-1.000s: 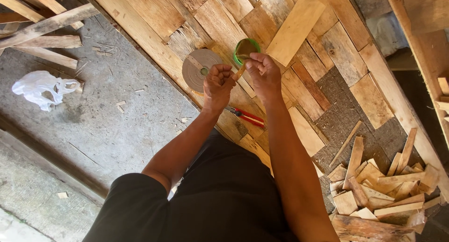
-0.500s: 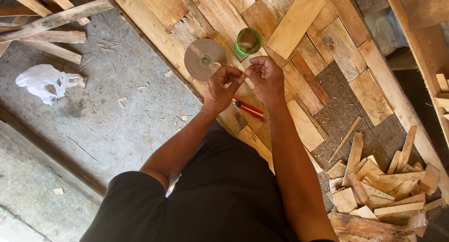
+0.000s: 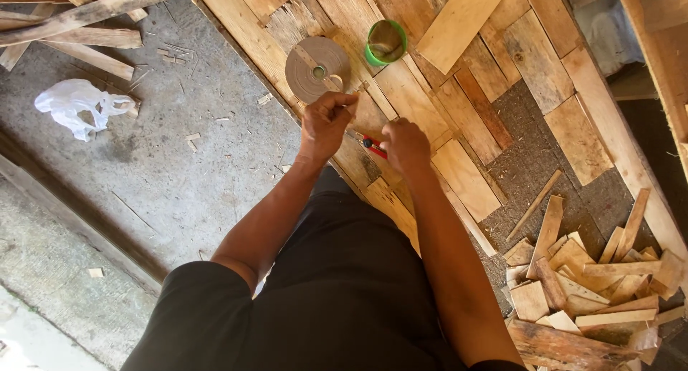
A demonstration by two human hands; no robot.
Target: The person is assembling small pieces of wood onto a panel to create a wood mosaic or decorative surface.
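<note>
Since earlier, right hand [image 3: 405,145] is lowered onto the red cutter [image 3: 374,146], fingers curled; left hand [image 3: 326,124] is pinched shut beside the tape roll [image 3: 317,70].

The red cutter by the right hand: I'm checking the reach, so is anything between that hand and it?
Nothing visible. The right hand is right over the red cutter, covering part of it. The left hand is up and to the side, pinching something small, near the brown tape roll. Whether the right fingers touch the cutter cannot be told.

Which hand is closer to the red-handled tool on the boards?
Right. The right hand is right beside the red-handled tool, seemingly touching it; the left hand is raised slightly farther off, nearer the tape roll.
</note>
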